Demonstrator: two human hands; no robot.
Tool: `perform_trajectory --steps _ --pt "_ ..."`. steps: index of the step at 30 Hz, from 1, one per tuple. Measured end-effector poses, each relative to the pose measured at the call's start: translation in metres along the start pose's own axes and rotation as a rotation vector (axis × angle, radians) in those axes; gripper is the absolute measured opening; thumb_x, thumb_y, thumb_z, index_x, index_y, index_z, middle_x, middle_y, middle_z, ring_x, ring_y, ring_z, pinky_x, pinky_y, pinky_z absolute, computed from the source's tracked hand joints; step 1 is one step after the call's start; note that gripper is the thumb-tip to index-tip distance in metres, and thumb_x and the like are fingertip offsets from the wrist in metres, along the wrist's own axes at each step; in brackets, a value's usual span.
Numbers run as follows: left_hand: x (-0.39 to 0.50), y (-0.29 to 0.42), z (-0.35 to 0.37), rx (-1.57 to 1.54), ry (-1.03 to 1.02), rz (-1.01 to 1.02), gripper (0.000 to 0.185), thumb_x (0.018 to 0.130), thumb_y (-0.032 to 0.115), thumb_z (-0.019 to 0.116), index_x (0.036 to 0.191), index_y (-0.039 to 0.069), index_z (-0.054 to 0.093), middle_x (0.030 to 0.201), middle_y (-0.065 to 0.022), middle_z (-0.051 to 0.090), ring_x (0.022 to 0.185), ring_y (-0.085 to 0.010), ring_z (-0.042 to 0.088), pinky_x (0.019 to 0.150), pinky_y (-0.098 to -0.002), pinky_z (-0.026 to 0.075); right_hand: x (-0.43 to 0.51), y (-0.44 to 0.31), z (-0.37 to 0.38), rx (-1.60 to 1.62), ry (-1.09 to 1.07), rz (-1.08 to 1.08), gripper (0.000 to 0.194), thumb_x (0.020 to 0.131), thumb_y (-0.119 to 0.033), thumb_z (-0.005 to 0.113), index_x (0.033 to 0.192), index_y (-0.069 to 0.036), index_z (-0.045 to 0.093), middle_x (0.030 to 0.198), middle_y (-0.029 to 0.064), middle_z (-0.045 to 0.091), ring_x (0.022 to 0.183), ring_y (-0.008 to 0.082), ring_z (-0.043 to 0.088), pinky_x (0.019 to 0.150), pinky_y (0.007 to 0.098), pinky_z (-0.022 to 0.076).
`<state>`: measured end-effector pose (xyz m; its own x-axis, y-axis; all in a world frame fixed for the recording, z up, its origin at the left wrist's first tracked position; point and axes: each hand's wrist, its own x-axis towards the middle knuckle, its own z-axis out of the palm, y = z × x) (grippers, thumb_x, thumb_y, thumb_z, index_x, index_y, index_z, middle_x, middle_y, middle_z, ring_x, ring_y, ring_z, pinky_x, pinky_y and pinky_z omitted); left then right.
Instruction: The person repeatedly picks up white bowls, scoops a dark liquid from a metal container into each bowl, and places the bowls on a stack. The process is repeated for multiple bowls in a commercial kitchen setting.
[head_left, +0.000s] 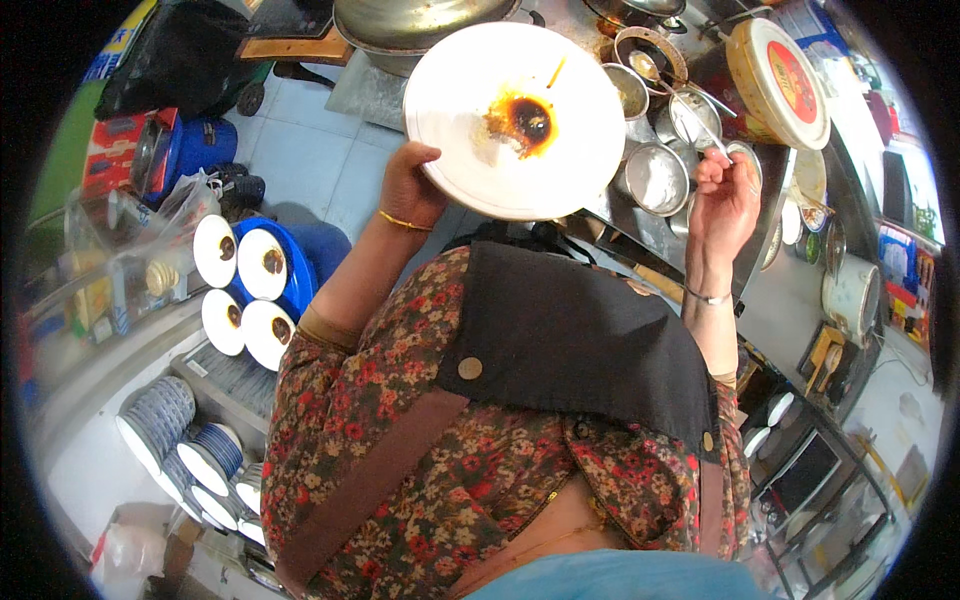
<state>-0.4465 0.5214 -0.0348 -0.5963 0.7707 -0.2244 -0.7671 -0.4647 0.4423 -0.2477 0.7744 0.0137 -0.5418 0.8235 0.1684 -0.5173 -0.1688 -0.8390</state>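
My left hand holds a large white bowl by its rim, the thumb on top and the other fingers hidden beneath. In the bowl lies a small pool of dark sauce, with pale grains beside it and a brown streak higher up. My right hand pinches the handle of a thin metal spoon. The spoon reaches over several small metal seasoning pots; its head appears to be by a round pot of dark liquid.
A lidded plastic tub stands beyond my right hand. A large domed metal lid is at the top. At left, white bowls with dark sauce rest near a blue bin. Stacked bowls sit lower left.
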Motion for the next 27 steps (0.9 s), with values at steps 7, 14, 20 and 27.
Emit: perform_trajectory --steps 7,14,20,27 --pt "-0.039 0.005 -0.023 -0.019 0.047 0.094 0.062 0.062 0.009 0.049 0.120 -0.006 0.032 0.117 -0.0179 0.043 0.108 -0.0310 0.042 0.097 -0.0382 0.031 0.053 0.058 -0.040 -0.597 0.016 0.041 0.017 0.086 -0.011 0.043 0.094 0.003 0.049 0.078 0.0158 0.059 0.061 0.0177 0.058 0.057 0.0268 0.0464" --pt "-0.090 -0.006 -0.012 0.191 0.345 0.345 0.067 0.058 0.019 0.053 0.118 -0.005 0.036 0.116 -0.0171 0.046 0.107 -0.0306 0.043 0.095 -0.0393 0.031 0.098 0.089 -0.040 -1.216 -0.300 -0.070 0.023 0.080 -0.018 0.044 0.082 0.001 0.057 0.064 0.0183 0.058 0.057 0.0263 0.059 0.058 0.0344 0.0467" --pt "-0.113 -0.024 -0.009 0.176 0.339 0.415 0.063 0.058 0.014 0.054 0.117 -0.003 0.038 0.114 -0.0143 0.048 0.106 -0.0277 0.044 0.094 -0.0379 0.033 0.113 0.118 -0.035 -0.712 -0.262 0.213 0.018 0.081 -0.012 0.042 0.080 0.004 0.051 0.059 0.0102 0.055 0.047 0.0153 0.054 0.041 0.0254 0.0410" --pt "-0.129 -0.032 -0.014 0.152 0.359 0.414 0.061 0.060 0.013 0.052 0.117 -0.003 0.038 0.113 -0.0134 0.048 0.106 -0.0271 0.044 0.093 -0.0381 0.034 0.111 0.133 -0.040 -0.502 -0.153 0.155 0.017 0.084 -0.012 0.043 0.086 0.003 0.049 0.065 0.0108 0.058 0.049 0.0150 0.056 0.045 0.0240 0.0440"
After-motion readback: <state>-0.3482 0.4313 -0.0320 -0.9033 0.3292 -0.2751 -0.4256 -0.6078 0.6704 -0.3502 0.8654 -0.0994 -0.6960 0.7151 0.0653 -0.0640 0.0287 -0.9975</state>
